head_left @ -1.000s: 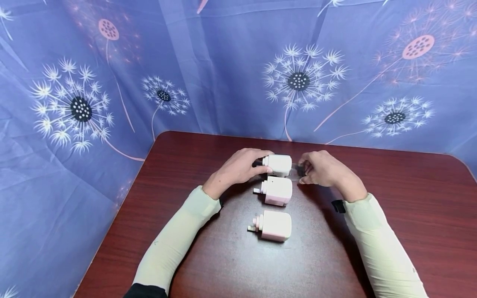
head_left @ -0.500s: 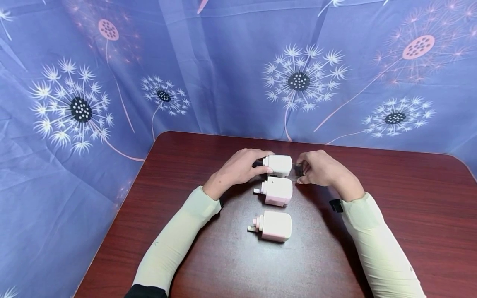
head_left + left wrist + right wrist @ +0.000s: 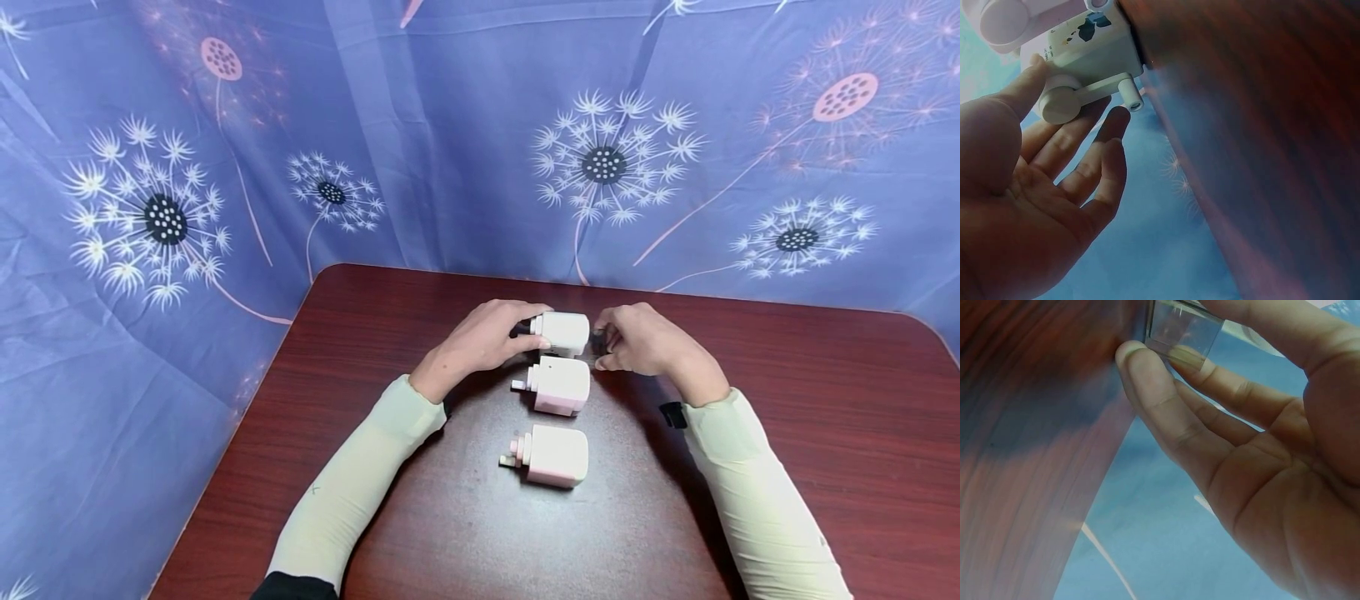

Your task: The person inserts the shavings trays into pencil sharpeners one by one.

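Note:
Three small crank pencil sharpeners lie in a column on the table, handles toward the left. The farthest one, a white sharpener (image 3: 566, 333), is gripped at its crank end between the thumb and fingers of my left hand (image 3: 487, 337). A dark printed picture marks its side in the left wrist view, below the crank-fitted pinkish sharpener (image 3: 1029, 19). Just off its right end, my right hand (image 3: 647, 343) pinches a clear plastic drawer (image 3: 1186, 330). How far the drawer sits inside the sharpener is hidden.
Nearer me are the middle pink-white sharpener (image 3: 561, 387) and the front sharpener (image 3: 557, 457). The dark red wooden table (image 3: 450, 533) ends at a blue curtain (image 3: 465, 167) with dandelion prints behind and to the left.
My right hand has moved slightly left, closer to the far sharpener, and less of the clear drawer shows between them. My left hand and the sharpeners stay put.

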Motion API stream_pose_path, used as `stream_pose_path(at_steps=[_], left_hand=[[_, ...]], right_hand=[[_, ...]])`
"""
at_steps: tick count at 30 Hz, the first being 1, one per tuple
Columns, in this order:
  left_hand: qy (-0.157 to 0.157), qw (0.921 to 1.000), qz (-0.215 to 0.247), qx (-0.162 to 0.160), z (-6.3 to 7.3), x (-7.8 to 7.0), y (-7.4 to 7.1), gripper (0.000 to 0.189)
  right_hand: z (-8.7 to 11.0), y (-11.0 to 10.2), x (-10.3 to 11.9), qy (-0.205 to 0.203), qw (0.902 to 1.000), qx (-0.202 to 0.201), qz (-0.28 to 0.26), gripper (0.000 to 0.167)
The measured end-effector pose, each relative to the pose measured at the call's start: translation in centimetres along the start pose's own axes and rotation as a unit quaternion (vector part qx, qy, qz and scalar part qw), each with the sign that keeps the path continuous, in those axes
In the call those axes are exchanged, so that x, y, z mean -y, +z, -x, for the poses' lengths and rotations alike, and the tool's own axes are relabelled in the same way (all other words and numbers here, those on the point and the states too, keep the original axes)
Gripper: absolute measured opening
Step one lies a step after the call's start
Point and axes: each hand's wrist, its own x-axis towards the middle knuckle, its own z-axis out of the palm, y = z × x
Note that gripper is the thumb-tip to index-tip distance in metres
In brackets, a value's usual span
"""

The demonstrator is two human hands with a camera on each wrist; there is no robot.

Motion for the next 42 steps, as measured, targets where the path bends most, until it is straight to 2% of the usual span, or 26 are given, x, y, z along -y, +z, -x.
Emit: stream_pose_path(at_steps=[12,27,42], left_hand=[[0.002,1.0000,-0.002,-0.004,-0.04,-0.07,0.19,0.056],[-0.005,0.9999,-0.011,0.004,-0.23,-0.26,0.05,0.056],[-0.008,0.9999,-0.006,0.004,-0.09,-0.20,0.01,0.055]], right_hand=[[-0.39,0.24,0.18,0.000,1.0000,0.008,0.000,0.044],[-0.64,0.27,0.33,-0.020,0.9997,-0.004,0.011,0.028],[-0.82,0.38,0.52,-0.023,0.9997,-0.005,0.005,0.026]])
